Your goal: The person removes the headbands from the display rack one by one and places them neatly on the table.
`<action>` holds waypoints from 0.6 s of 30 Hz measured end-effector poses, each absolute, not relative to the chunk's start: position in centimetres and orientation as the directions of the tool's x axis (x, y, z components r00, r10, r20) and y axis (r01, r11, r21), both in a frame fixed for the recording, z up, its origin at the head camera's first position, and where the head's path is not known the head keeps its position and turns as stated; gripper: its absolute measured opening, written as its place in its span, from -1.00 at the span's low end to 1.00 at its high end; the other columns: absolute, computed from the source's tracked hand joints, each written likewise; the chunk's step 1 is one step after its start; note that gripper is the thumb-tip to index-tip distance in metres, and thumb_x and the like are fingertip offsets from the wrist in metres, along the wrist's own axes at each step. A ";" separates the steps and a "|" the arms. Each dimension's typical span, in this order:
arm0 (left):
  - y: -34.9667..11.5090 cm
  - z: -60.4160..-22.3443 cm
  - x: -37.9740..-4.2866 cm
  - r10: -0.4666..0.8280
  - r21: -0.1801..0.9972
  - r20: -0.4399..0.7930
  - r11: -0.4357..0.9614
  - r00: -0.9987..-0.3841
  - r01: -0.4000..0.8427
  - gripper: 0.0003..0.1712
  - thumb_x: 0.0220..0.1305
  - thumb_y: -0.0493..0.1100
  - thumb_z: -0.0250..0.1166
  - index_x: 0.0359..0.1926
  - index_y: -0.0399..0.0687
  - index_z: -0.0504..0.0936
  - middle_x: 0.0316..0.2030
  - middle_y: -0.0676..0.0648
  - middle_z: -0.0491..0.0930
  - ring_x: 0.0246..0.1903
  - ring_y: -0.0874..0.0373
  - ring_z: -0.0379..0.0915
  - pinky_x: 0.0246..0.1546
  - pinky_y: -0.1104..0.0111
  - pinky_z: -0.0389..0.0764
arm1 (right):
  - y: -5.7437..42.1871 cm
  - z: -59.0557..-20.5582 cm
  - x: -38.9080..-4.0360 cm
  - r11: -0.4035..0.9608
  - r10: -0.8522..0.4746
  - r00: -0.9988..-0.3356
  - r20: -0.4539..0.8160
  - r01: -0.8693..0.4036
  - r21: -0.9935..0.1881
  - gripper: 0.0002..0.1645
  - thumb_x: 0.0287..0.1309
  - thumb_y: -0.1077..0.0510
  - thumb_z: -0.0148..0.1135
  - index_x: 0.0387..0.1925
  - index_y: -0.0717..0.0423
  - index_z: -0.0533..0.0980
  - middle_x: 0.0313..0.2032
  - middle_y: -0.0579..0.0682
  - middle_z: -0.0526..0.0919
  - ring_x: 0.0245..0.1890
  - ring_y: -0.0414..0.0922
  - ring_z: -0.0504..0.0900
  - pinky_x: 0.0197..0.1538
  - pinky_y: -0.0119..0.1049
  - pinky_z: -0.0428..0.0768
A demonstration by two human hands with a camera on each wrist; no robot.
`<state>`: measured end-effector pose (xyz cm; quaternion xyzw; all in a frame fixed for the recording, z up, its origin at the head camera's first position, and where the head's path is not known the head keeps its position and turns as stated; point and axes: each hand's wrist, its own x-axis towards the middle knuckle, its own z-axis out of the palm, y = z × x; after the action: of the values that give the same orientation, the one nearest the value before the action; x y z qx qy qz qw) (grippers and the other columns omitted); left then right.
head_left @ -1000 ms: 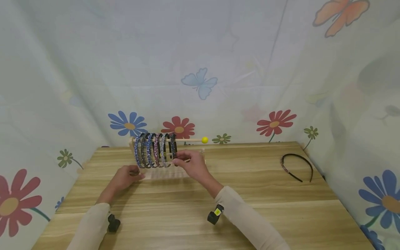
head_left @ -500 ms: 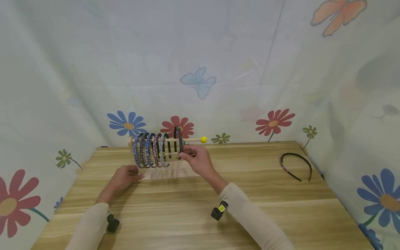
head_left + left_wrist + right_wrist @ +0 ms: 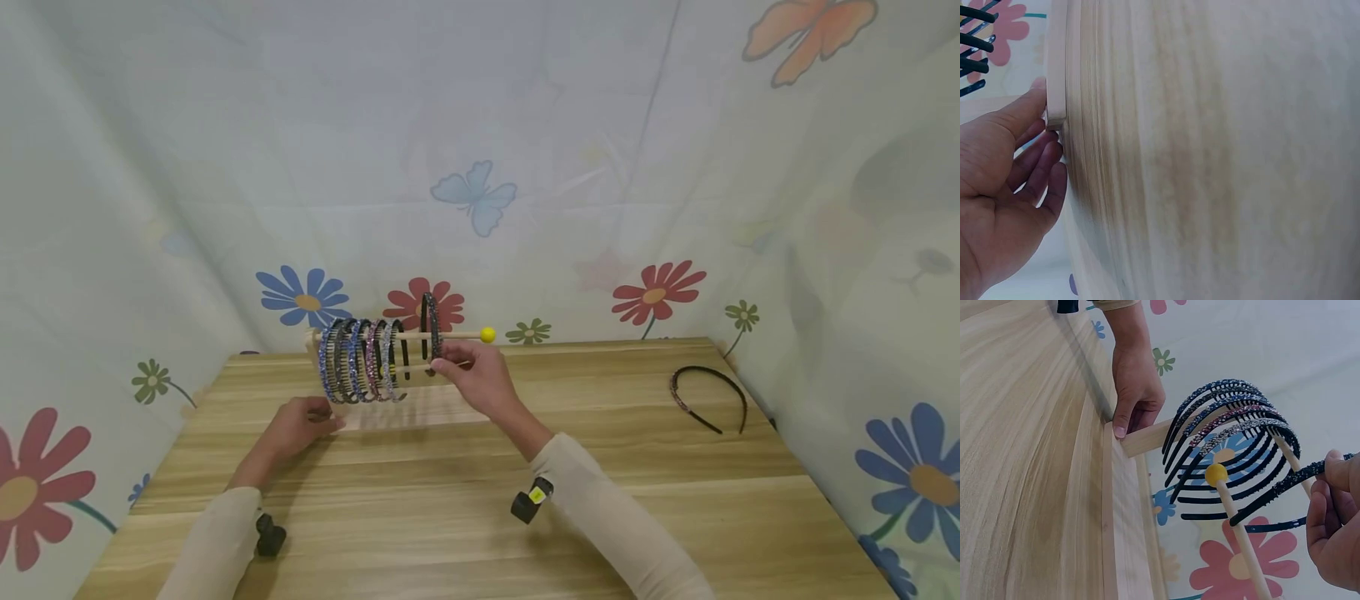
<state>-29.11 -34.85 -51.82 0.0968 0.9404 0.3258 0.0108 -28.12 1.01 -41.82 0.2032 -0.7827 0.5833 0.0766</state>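
Note:
Several glittery toothed headbands (image 3: 371,362) hang side by side on a wooden stand (image 3: 1166,428) with horizontal rods. My right hand (image 3: 483,379) pinches a black headband with dark glitter (image 3: 436,321) between thumb and fingers. That headband stands around the upper rod, apart from the row and nearer the yellow ball end (image 3: 487,335). My left hand (image 3: 296,429) grips the left end of the stand's flat base (image 3: 1057,62), thumb on top and fingers curled at its edge. In the right wrist view part of the headband is hidden behind my right fingers.
Another black headband with a pinkish glitter part (image 3: 679,395) lies on the wood-grain table (image 3: 420,517) at the right. A flowered cloth (image 3: 570,167) hangs behind the table and along both sides.
My right hand has slid the dark headband right along the rod, away from the row, and raised it slightly. My left hand stays on the base.

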 end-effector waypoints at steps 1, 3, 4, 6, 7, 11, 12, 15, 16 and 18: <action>-34.8 -51.8 -29.1 0.193 0.612 0.046 0.770 -0.980 0.181 -0.71 0.36 0.00 0.40 -0.13 -0.14 0.73 -0.03 -0.26 0.72 0.04 -0.24 0.64 0.04 -0.09 0.65 | 1.1 -41.7 -28.0 0.240 -0.227 -0.908 0.353 -0.404 -0.883 -0.76 0.29 0.10 0.41 -0.07 0.10 0.73 -0.21 -0.02 0.80 -0.23 -0.17 0.74 -0.12 -0.29 0.72; -34.8 -51.9 -29.2 0.196 0.609 0.050 0.771 -0.979 0.185 -0.71 0.36 0.00 0.40 -0.13 -0.14 0.73 -0.04 -0.25 0.72 0.04 -0.23 0.65 0.04 -0.09 0.65 | 1.3 -41.5 -27.9 0.239 -0.229 -0.907 0.354 -0.405 -0.882 -0.76 0.29 0.09 0.41 -0.06 0.10 0.73 -0.20 -0.02 0.80 -0.23 -0.17 0.74 -0.13 -0.28 0.72; -34.8 -51.9 -29.2 0.196 0.608 0.051 0.772 -0.979 0.186 -0.71 0.36 0.00 0.40 -0.13 -0.14 0.73 -0.04 -0.25 0.72 0.04 -0.23 0.65 0.04 -0.08 0.65 | 1.3 -41.4 -27.9 0.234 -0.229 -0.906 0.356 -0.406 -0.883 -0.76 0.29 0.10 0.41 -0.06 0.10 0.73 -0.20 -0.02 0.80 -0.23 -0.17 0.74 -0.14 -0.29 0.72; -34.8 -51.8 -29.2 0.197 0.608 0.051 0.772 -0.979 0.187 -0.71 0.36 0.00 0.40 -0.13 -0.14 0.73 -0.04 -0.25 0.72 0.04 -0.23 0.64 0.04 -0.08 0.65 | 1.4 -41.2 -27.8 0.223 -0.229 -0.903 0.364 -0.413 -0.883 -0.76 0.29 0.10 0.41 -0.07 0.11 0.73 -0.20 -0.01 0.81 -0.24 -0.17 0.74 -0.16 -0.29 0.72; -34.8 -51.8 -29.2 0.198 0.608 0.051 0.771 -0.979 0.187 -0.71 0.36 0.00 0.40 -0.12 -0.14 0.73 -0.03 -0.25 0.72 0.05 -0.24 0.64 0.05 -0.09 0.65 | 1.5 -41.2 -27.8 0.216 -0.231 -0.901 0.368 -0.416 -0.883 -0.76 0.29 0.11 0.41 -0.07 0.12 0.73 -0.21 0.00 0.81 -0.25 -0.17 0.74 -0.17 -0.30 0.72; -34.8 -51.6 -29.1 0.200 0.608 0.048 0.772 -0.979 0.188 -0.70 0.36 0.01 0.40 -0.12 -0.13 0.74 -0.02 -0.27 0.72 0.07 -0.26 0.63 0.07 -0.11 0.63 | 1.9 -40.8 -27.5 0.191 -0.235 -0.896 0.377 -0.423 -0.886 -0.78 0.28 0.13 0.42 -0.09 0.14 0.74 -0.22 0.02 0.81 -0.27 -0.17 0.73 -0.21 -0.31 0.70; -34.8 -51.6 -29.1 0.203 0.606 0.048 0.773 -0.978 0.190 -0.69 0.36 0.01 0.40 -0.11 -0.14 0.74 -0.01 -0.27 0.72 0.07 -0.26 0.62 0.07 -0.12 0.62 | 2.0 -40.6 -27.5 0.185 -0.238 -0.895 0.378 -0.424 -0.887 -0.78 0.28 0.14 0.42 -0.09 0.14 0.74 -0.22 0.03 0.81 -0.28 -0.16 0.73 -0.22 -0.31 0.70; -34.8 -51.6 -29.1 0.206 0.600 0.048 0.777 -0.977 0.193 -0.67 0.36 0.02 0.40 -0.08 -0.15 0.74 -0.01 -0.28 0.72 0.07 -0.26 0.62 0.07 -0.12 0.62 | 2.4 -40.1 -27.4 0.181 -0.244 -0.893 0.378 -0.425 -0.887 -0.79 0.28 0.14 0.42 -0.10 0.15 0.74 -0.23 0.04 0.81 -0.30 -0.13 0.74 -0.24 -0.31 0.69; -34.8 -51.6 -29.1 0.207 0.600 0.047 0.777 -0.977 0.193 -0.66 0.36 0.03 0.40 -0.08 -0.16 0.74 -0.01 -0.28 0.72 0.07 -0.26 0.62 0.07 -0.12 0.63 | 2.5 -40.0 -27.5 0.184 -0.244 -0.892 0.379 -0.426 -0.886 -0.79 0.29 0.14 0.41 -0.11 0.16 0.74 -0.23 0.04 0.81 -0.29 -0.12 0.74 -0.24 -0.31 0.69; -34.8 -51.6 -29.1 0.204 0.599 0.048 0.777 -0.978 0.192 -0.66 0.35 0.03 0.40 -0.08 -0.15 0.74 -0.02 -0.27 0.72 0.06 -0.25 0.63 0.06 -0.11 0.63 | 2.9 -39.7 -27.6 0.197 -0.242 -0.891 0.385 -0.433 -0.880 -0.79 0.30 0.14 0.40 -0.11 0.15 0.73 -0.24 0.03 0.81 -0.29 -0.09 0.75 -0.25 -0.32 0.69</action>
<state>-29.10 -34.81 -51.61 0.1051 0.9426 0.3169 0.0097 -27.57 2.87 -39.73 0.2194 -0.7693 0.5946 0.0804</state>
